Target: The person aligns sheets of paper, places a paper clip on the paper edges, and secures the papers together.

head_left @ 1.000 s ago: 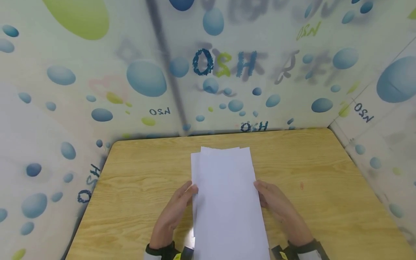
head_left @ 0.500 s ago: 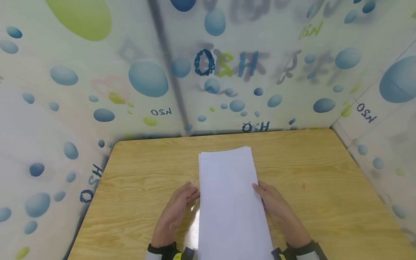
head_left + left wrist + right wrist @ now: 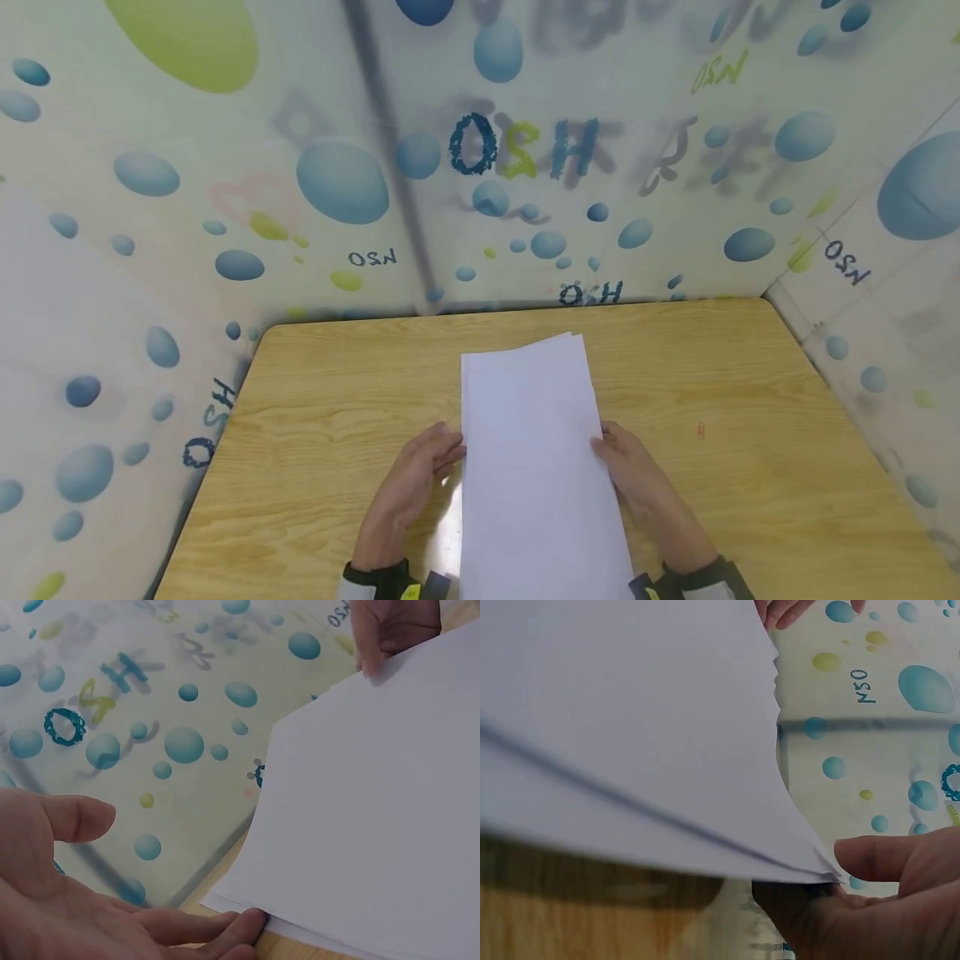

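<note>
A stack of white paper sheets (image 3: 536, 467) lies between my hands, its long sides running away from me. Its far edge is slightly uneven, with one sheet peeking out at the far right corner. My left hand (image 3: 412, 475) touches the stack's left side with its fingertips; in the left wrist view the thumb (image 3: 84, 817) stands well off the paper. My right hand (image 3: 645, 475) pinches the right side, thumb at the edge and fingers underneath. The right wrist view shows the sheets (image 3: 652, 727) raised and bowed on that side, with a gap between layers.
The sheets are over a wooden table (image 3: 337, 400) with a small reddish mark (image 3: 701, 431) on its right part. A wall (image 3: 645, 192) printed with blue and green drops and letters stands behind the table, and more wall (image 3: 892, 358) runs along its right side.
The sheet that stuck out on the left has come nearly into line with the others. My left thumb has left the paper. The stack has shifted slightly right.
</note>
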`<action>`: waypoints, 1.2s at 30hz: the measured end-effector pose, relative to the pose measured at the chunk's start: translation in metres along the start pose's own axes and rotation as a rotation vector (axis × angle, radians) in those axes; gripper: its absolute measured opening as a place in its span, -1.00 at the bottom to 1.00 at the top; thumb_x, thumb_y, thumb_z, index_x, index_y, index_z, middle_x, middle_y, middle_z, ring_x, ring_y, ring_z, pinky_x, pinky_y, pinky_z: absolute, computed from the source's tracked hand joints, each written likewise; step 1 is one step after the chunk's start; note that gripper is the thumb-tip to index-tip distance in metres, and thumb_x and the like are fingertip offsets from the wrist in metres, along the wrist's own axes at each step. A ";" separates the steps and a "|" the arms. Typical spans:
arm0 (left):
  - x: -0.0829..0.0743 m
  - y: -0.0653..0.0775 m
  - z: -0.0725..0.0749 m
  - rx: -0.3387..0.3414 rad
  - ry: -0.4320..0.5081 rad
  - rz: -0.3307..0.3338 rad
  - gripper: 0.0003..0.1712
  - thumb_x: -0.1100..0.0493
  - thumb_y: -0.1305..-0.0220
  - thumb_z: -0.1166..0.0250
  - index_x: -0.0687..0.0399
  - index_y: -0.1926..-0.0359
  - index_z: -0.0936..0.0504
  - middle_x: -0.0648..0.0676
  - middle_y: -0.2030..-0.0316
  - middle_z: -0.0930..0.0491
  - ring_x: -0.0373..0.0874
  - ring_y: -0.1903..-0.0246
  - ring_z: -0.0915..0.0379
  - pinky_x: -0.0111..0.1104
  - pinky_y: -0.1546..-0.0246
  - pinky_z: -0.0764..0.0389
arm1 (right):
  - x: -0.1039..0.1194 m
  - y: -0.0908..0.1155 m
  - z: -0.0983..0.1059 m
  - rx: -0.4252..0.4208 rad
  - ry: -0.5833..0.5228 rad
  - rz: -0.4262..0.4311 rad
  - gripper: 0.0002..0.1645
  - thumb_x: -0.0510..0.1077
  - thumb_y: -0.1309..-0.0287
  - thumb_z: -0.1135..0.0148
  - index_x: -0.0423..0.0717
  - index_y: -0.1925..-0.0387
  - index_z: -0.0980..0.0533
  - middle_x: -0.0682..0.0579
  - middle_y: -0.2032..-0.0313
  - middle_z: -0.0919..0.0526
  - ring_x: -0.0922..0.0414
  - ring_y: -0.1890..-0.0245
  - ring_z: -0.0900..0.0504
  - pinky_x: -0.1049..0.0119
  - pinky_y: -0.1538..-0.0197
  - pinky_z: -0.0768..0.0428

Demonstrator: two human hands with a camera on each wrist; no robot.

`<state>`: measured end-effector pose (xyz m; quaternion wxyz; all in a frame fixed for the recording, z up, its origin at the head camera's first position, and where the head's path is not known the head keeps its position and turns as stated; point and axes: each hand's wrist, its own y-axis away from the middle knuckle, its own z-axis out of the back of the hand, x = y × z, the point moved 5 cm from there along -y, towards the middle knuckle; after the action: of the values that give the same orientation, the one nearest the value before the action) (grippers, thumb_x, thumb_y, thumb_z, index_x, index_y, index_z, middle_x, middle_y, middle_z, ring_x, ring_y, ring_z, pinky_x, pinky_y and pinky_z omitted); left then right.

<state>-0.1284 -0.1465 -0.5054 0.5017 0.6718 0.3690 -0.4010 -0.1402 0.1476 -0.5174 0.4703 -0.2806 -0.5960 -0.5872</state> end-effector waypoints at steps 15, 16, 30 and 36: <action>-0.001 -0.001 0.002 -0.027 -0.009 -0.012 -0.10 -0.10 -0.46 -0.05 0.43 -0.45 0.15 0.37 -0.36 -0.11 0.18 -0.29 -0.09 0.02 -0.26 -0.13 | -0.008 -0.005 -0.005 0.021 -0.041 0.045 -0.41 -0.17 -0.49 0.16 -0.18 -0.46 -0.06 -0.19 -0.32 -0.33 -0.14 -0.28 -0.35 -0.05 -0.23 -0.32; 0.000 -0.001 0.003 -0.037 -0.018 -0.009 -0.11 -0.10 -0.47 -0.04 0.42 -0.45 0.14 0.36 -0.38 -0.08 0.18 -0.31 -0.07 0.02 -0.27 -0.12 | -0.007 -0.004 -0.005 0.027 -0.049 0.055 -0.41 -0.16 -0.49 0.16 -0.15 -0.46 -0.06 -0.17 -0.32 -0.34 -0.12 -0.27 -0.36 -0.04 -0.23 -0.33; -0.001 -0.017 0.000 0.002 -0.068 -0.019 -0.17 -0.07 -0.47 -0.05 0.37 -0.45 0.07 0.42 -0.33 -0.17 0.22 -0.25 -0.24 0.04 -0.23 -0.21 | 0.012 0.010 0.004 0.034 -0.015 0.159 -0.35 -0.01 -0.49 0.11 -0.08 -0.48 -0.04 -0.07 -0.39 -0.23 -0.05 -0.37 -0.21 -0.06 -0.32 -0.16; 0.007 -0.022 -0.002 0.039 -0.049 -0.046 -0.27 0.01 -0.46 -0.11 0.41 -0.40 -0.12 0.33 -0.24 -0.36 0.13 -0.19 -0.36 -0.05 -0.17 -0.35 | 0.014 0.011 0.004 0.051 -0.033 0.162 -0.37 -0.02 -0.51 0.15 -0.06 -0.48 -0.02 -0.01 -0.43 -0.15 0.01 -0.42 -0.08 -0.01 -0.36 -0.06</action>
<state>-0.1450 -0.1392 -0.5200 0.4881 0.6626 0.3643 -0.4359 -0.1373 0.1503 -0.4997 0.5135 -0.3255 -0.5937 -0.5270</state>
